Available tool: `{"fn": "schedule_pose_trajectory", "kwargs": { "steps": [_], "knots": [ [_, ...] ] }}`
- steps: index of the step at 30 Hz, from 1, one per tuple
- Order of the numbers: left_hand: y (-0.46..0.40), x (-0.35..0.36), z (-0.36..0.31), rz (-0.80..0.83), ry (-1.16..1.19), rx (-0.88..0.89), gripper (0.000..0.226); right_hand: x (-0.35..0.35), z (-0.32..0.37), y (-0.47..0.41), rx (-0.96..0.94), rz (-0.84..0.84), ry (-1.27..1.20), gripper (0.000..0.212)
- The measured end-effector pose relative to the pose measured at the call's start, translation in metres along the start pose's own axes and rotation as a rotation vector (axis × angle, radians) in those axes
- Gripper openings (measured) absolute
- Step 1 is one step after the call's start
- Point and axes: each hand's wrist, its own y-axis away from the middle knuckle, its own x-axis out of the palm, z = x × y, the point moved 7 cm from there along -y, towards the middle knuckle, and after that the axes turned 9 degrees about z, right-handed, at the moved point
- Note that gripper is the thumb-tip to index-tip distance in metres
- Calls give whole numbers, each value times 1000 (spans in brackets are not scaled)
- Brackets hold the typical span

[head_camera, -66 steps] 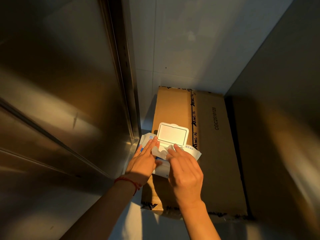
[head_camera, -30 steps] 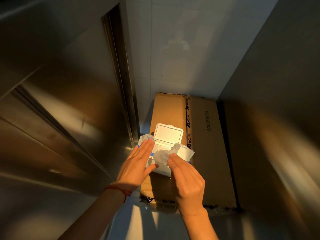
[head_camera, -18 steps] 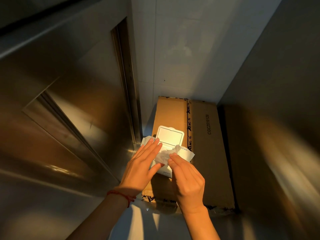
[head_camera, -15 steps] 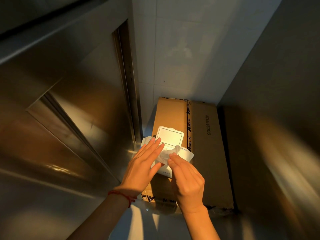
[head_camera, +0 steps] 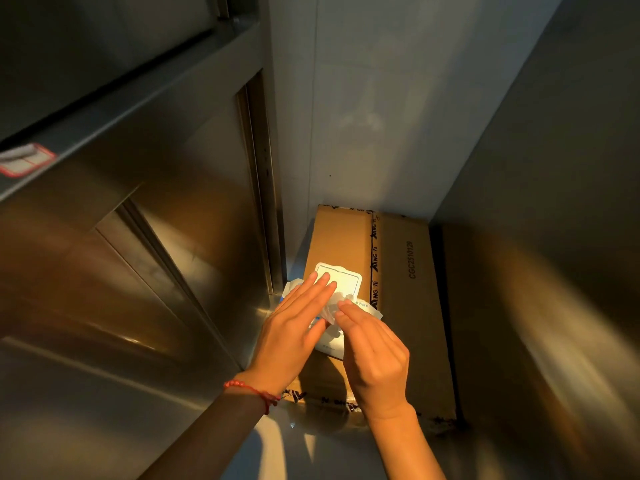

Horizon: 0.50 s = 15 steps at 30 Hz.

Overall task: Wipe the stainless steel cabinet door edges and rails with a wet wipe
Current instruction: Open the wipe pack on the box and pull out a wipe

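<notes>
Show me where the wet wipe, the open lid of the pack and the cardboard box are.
wet wipe (head_camera: 330, 310): head view, crumpled part between the hands.
lid (head_camera: 346, 279): head view, its inner face.
cardboard box (head_camera: 412, 327): head view, bare top face.

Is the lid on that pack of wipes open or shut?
Open: the white lid stands flipped up behind the fingers, and a wipe sticks out.
</notes>
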Motion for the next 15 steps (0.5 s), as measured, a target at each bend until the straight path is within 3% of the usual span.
{"fn": "schedule_pose_trajectory", "kwargs": {
  "steps": [5, 9, 15],
  "knots": [
    [-4, -18, -24, 14, -28, 43, 56, -16, 4, -15, -27, 2, -66, 26],
    [-6, -30, -37, 5, -11, 15, 44, -29, 7, -25, -57, 37, -67, 16],
    [-4, -47, -57, -40, 6, -8, 30, -53, 14, -38, -71, 45, -131, 30]
  ]
}}
